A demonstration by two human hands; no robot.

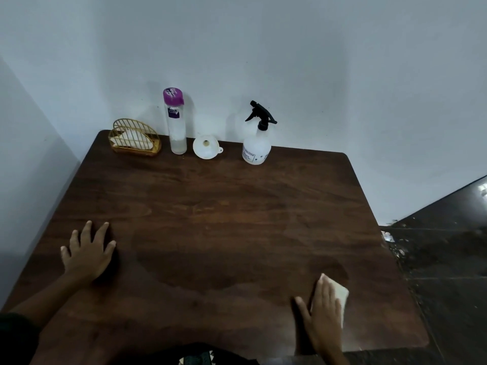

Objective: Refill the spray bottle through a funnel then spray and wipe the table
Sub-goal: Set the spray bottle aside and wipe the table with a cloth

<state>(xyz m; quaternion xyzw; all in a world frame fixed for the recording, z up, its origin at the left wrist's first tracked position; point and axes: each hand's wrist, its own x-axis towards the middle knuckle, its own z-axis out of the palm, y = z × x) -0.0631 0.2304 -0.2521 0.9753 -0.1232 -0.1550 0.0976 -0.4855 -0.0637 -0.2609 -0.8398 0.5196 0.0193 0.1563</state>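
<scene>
- The right grip (322, 309), a bare hand at the near right of the table (224, 201), lies flat with fingers straight and together. It presses a white folded wipe (341, 295) onto the wood rather than pinching it, likely so the whole pad drags across the surface.
- The left grip (87, 248) rests palm down at the near left, fingers spread, holding nothing. It seems to steady the person's lean.
- Between the two, a darker patch (237, 270) looks damp, which suggests spraying is done and wiping is under way.
- The spray bottle (257, 146) stands upright at the far edge by the wall, black trigger head fitted, well apart from both hands and out of the wiping path.
- To its left are a white funnel (206, 147), its wide mouth turned toward the camera, then a tall clear bottle (176, 122) with a purple cap, then a gold wire holder (134, 139) with white sheets.
- The spray bottle's liquid level and label print are hard to make out. The hand covers most of the wipe, and the bottom edge cuts off both forearms.
</scene>
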